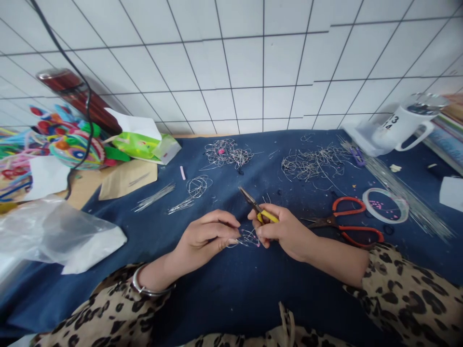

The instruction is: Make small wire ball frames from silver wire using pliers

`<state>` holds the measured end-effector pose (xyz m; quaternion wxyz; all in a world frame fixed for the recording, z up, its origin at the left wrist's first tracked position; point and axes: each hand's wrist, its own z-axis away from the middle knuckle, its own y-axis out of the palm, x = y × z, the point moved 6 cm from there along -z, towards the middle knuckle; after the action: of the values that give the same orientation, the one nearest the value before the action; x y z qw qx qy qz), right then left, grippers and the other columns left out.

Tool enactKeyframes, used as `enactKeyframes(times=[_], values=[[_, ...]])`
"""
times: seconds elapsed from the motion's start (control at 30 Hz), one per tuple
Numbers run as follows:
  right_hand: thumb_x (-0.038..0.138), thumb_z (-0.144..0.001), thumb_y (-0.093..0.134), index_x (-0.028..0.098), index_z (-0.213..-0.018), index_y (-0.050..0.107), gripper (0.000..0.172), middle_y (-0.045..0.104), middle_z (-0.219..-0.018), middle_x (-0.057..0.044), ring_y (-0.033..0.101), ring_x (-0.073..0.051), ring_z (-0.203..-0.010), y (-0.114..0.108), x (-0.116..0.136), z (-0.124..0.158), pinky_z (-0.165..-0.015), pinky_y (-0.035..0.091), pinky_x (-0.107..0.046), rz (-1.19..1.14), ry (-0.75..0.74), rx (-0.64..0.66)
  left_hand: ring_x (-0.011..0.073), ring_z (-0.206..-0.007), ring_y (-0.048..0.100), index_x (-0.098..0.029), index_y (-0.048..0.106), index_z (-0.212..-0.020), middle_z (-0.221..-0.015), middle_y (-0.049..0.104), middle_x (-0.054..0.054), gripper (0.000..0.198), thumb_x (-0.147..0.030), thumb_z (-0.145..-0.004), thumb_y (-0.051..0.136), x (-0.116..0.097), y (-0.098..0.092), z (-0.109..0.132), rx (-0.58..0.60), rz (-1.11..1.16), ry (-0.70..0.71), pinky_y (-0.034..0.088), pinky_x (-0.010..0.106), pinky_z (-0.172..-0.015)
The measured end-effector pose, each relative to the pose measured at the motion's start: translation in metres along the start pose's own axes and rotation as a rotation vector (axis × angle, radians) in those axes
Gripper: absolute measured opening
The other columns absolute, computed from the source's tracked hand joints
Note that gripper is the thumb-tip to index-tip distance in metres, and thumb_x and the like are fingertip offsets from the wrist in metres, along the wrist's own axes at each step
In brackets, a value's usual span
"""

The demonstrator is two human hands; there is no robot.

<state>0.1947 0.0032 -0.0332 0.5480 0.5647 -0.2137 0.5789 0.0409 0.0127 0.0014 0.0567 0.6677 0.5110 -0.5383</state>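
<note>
My left hand point(208, 237) pinches one side of a small tangle of thin silver wire point(248, 237) with a pink bead, held just above the blue cloth point(224, 289). My right hand point(285, 230) grips the other side of that wire piece and also holds yellow-handled pliers point(257, 208), whose closed tips point up and to the left. Both hands meet at the middle of the cloth. A silver bangle sits on my left wrist.
Red-handled scissors point(345, 224) lie right of my hands, beside a round clear lid with pink beads point(385, 205). Wire heaps point(228, 154) point(314, 163), straight wire bundles point(408, 197), a white mug point(403, 125), a plastic bag point(60, 233) and colourful craft pieces point(68, 140) surround the cloth.
</note>
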Motion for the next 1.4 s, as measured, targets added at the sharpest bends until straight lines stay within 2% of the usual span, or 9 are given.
enactKeyframes(times=[0.23, 0.33, 0.67, 0.9, 1.0, 1.17, 1.4], values=[[0.014, -0.072, 0.057, 0.019, -0.094, 0.055, 0.023, 0.048, -0.069, 0.005, 0.047, -0.006, -0.051, 0.003, -0.002, 0.001, -0.051, 0.041, -0.023, -0.005, 0.022, 0.107, 0.0156, -0.085, 0.061, -0.015, 0.068, -0.094, -0.096, 0.061, 0.008, 0.023, -0.001, -0.076, 0.062, 0.004, 0.002, -0.001, 0.045, 0.04, -0.04, 0.053, 0.029, -0.073], [0.015, -0.073, 0.058, 0.019, -0.094, 0.056, 0.022, 0.048, -0.069, 0.005, 0.046, -0.005, -0.05, 0.003, -0.002, 0.0, -0.051, 0.041, -0.023, 0.018, 0.015, 0.093, 0.0154, -0.083, 0.062, -0.015, 0.068, -0.093, -0.097, 0.061, 0.009, 0.023, -0.001, -0.076, 0.062, 0.005, 0.003, 0.0, 0.051, 0.057, -0.047, 0.053, 0.029, -0.071], [0.012, -0.071, 0.056, 0.019, -0.093, 0.052, 0.023, 0.047, -0.071, 0.005, 0.045, -0.006, -0.051, -0.002, 0.002, 0.001, -0.048, 0.041, -0.023, 0.069, -0.054, -0.074, 0.0155, -0.083, 0.062, -0.014, 0.067, -0.092, -0.099, 0.06, 0.01, 0.019, -0.003, -0.078, 0.06, 0.003, 0.003, -0.001, 0.078, 0.058, 0.0, 0.055, 0.027, -0.069], [0.016, -0.075, 0.058, 0.019, -0.096, 0.053, 0.022, 0.046, -0.075, 0.005, 0.041, -0.005, -0.056, 0.004, 0.005, 0.005, -0.05, 0.037, -0.02, 0.131, -0.088, -0.025, 0.0168, -0.087, 0.062, -0.015, 0.067, -0.092, -0.099, 0.062, 0.01, 0.018, -0.005, -0.08, 0.058, -0.003, 0.007, 0.001, 0.105, -0.114, 0.071, 0.056, 0.028, -0.072], [0.015, -0.075, 0.058, 0.018, -0.096, 0.054, 0.021, 0.047, -0.075, 0.005, 0.042, -0.006, -0.061, 0.006, 0.009, 0.007, -0.057, 0.038, -0.021, 0.209, -0.112, -0.03, 0.0168, -0.089, 0.062, -0.015, 0.066, -0.091, -0.098, 0.062, 0.01, 0.017, -0.005, -0.08, 0.058, -0.006, 0.009, 0.001, 0.113, -0.154, 0.101, 0.056, 0.029, -0.073], [0.015, -0.074, 0.058, 0.018, -0.094, 0.055, 0.021, 0.048, -0.074, 0.004, 0.046, -0.008, -0.065, 0.01, 0.013, 0.007, -0.062, 0.041, -0.023, 0.34, -0.119, -0.029, 0.0169, -0.089, 0.062, -0.014, 0.066, -0.092, -0.098, 0.062, 0.01, 0.019, -0.004, -0.08, 0.057, -0.005, 0.01, 0.001, 0.105, -0.144, 0.116, 0.056, 0.028, -0.072], [0.015, -0.074, 0.058, 0.019, -0.094, 0.055, 0.021, 0.048, -0.073, 0.005, 0.047, -0.007, -0.063, 0.011, 0.012, 0.007, -0.061, 0.042, -0.022, 0.304, -0.12, -0.005, 0.0182, -0.09, 0.06, -0.015, 0.065, -0.095, -0.1, 0.061, 0.011, 0.02, -0.005, -0.081, 0.056, -0.001, 0.009, 0.002, 0.136, -0.122, 0.093, 0.055, 0.03, -0.073]])
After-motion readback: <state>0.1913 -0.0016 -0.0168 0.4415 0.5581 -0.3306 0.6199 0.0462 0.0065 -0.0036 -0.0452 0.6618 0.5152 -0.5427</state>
